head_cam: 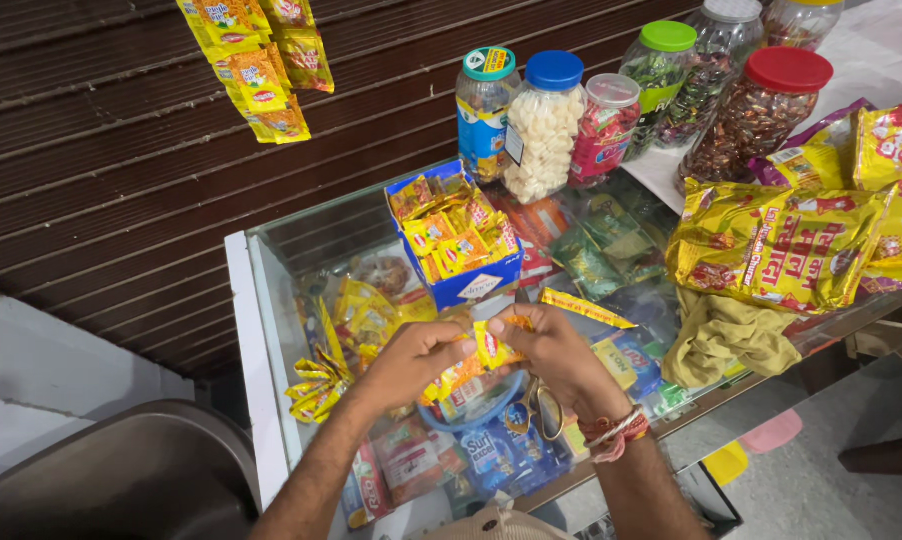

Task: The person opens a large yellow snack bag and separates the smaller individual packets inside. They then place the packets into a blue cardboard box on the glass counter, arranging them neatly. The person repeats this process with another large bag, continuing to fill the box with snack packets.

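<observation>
Here, every place is told from the blue cardboard box [458, 243] of sachets standing on the counter.
Surface: a glass-topped display counter [291, 240] with a white frame; packets show through the glass beneath the box and the hands.
Held thing: a strip of small yellow-and-red sachets [491, 347], just in front of the box and above the glass, running down and leftward between the two hands.
Left hand [411, 360]: in front of the box and slightly to its left, fingers curled and pinched shut on the sachet strip.
Right hand [561, 360]: in front of the box and to its right, thumb and fingers clamped on the upper end of the same strip; a red and white thread band [616, 433] circles the wrist.
Jars: a row of clear plastic jars behind and to the right of the box, among them a blue-lidded jar of white sweets [543, 125] and a red-lidded jar of brown sweets [756, 115].
Bags: large shiny golden snack bags [781, 245] well to the right of the box, with a crumpled olive cloth [726, 335] below them.
Room: a dark brown ribbed shutter [101, 170] behind and to the left of the box; a hanging strip of yellow packets [256, 65] high on it.
Floor side: a grey curved plastic chair back [121, 475] far to the lower left of the box.
</observation>
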`<state>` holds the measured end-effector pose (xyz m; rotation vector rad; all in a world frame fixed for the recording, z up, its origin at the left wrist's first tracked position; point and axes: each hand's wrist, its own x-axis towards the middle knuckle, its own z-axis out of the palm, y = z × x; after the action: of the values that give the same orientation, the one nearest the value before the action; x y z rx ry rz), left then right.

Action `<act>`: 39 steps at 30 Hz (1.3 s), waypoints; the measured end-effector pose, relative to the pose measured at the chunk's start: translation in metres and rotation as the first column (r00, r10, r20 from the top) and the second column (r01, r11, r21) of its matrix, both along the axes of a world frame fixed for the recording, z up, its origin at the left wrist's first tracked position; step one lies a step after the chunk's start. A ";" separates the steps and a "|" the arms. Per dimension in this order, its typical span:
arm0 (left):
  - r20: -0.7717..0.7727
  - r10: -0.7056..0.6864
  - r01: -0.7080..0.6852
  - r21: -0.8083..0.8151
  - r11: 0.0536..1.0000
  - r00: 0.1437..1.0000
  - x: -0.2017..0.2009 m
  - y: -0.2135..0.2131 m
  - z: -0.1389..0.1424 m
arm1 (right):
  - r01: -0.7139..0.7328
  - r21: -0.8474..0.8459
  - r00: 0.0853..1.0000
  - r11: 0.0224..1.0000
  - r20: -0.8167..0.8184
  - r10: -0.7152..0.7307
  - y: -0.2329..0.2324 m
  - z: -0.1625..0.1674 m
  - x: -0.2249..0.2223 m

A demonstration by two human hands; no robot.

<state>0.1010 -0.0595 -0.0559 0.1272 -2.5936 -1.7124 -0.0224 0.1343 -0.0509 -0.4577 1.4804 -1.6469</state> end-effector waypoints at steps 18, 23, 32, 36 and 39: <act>-0.153 -0.010 -0.016 -0.164 0.986 0.988 -0.018 -0.004 0.004 | 0.088 0.018 0.994 0.996 -0.067 -0.087 -0.006 -0.015 -0.024; -0.152 -0.003 -0.029 -0.208 0.978 0.988 -0.019 -0.006 0.004 | 0.127 0.025 0.990 0.992 -0.064 -0.125 -0.008 -0.018 -0.025; -0.167 -0.004 -0.043 -0.277 0.960 0.986 -0.022 -0.004 0.009 | 0.192 0.017 0.980 0.981 -0.059 -0.190 -0.009 -0.021 -0.025; -0.191 0.001 -0.054 -0.274 0.960 0.982 -0.021 -0.003 0.010 | 0.214 0.046 0.975 0.976 -0.070 -0.211 -0.009 -0.022 -0.026; -0.191 0.002 -0.056 -0.281 0.958 0.982 -0.023 -0.002 0.011 | 0.213 0.038 0.975 0.976 -0.070 -0.210 -0.010 -0.023 -0.028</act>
<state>0.0782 -0.0617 -0.0449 -0.0052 -2.6434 -1.2517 -0.0502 0.1246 -0.0739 -0.3414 1.6596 -1.7730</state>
